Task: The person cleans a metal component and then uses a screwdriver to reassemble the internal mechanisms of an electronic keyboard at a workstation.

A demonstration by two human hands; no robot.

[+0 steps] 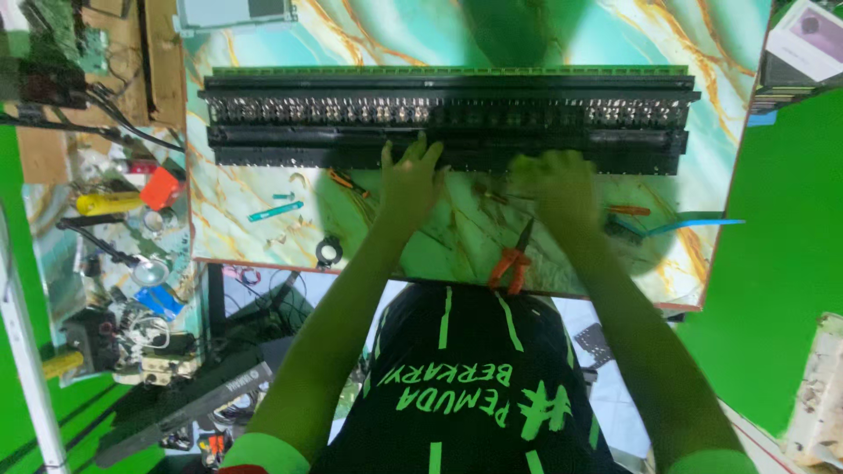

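A long black keyboard chassis (448, 123) with rows of metal contacts and a green circuit strip along its far edge lies across the marbled teal table (263, 53). My left hand (409, 180) rests on the chassis's near edge at the middle, fingers spread, holding nothing. My right hand (557, 183) is at the same near edge further right. It is blurred, its fingers curl downward, and I cannot make out whether they grip anything. Orange-handled pliers (513, 260) lie at the table's front edge between my forearms.
A teal screwdriver (275, 211) and a black ring (328, 252) lie left of my left hand. An orange-handled screwdriver (629, 211) and a blue tool (695, 224) lie at the right. A cluttered side bench at the left holds a yellow torch (105, 204), cables and parts.
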